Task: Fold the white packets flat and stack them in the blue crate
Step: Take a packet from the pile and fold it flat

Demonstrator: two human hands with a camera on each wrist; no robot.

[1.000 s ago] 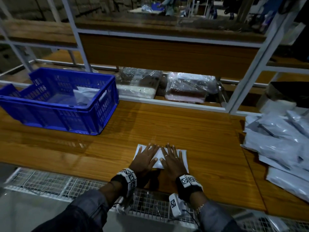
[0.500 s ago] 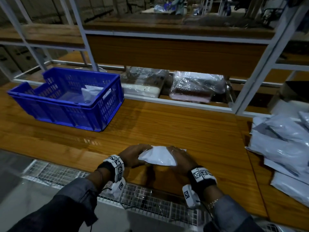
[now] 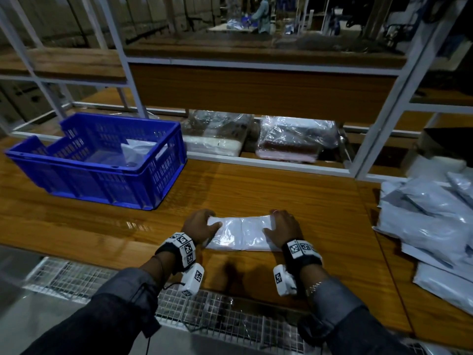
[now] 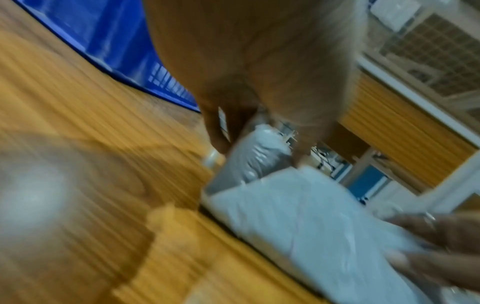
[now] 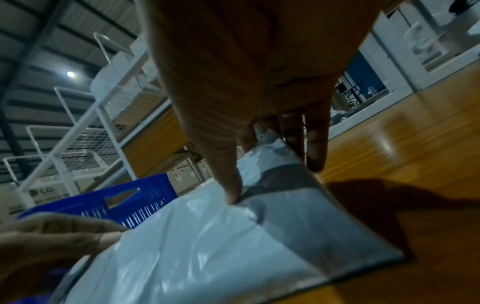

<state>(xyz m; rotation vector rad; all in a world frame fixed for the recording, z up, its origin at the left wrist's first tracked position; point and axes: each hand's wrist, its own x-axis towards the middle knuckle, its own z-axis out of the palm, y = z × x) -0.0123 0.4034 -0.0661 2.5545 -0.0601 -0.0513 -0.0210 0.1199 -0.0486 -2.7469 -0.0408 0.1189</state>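
Note:
A folded white packet point(image 3: 240, 233) lies as a long strip near the front edge of the wooden table point(image 3: 281, 190). My left hand point(image 3: 208, 224) grips its left end, thumb on top and fingers curled over the far edge. My right hand point(image 3: 275, 224) grips the right end the same way. In the right wrist view my right hand's thumb point(image 5: 231, 185) presses the packet point(image 5: 207, 246), and my left hand point(image 5: 52, 242) shows at the lower left. The left wrist view is blurred, showing the packet point(image 4: 298, 209). The blue crate point(image 3: 143, 170) stands at the back left with a white packet point(image 3: 135, 149) inside.
A loose pile of white packets point(image 3: 435, 219) covers the table's right side. Clear-wrapped bundles point(image 3: 294, 139) lie on the low shelf behind, inside a white metal frame point(image 3: 378, 119). A wire mesh ledge point(image 3: 217, 311) runs along the table's near edge.
A second ago both palms pressed flat on the packet. Then the hands lifted and turned it; now it lies as a longer strip with a hand at each end.

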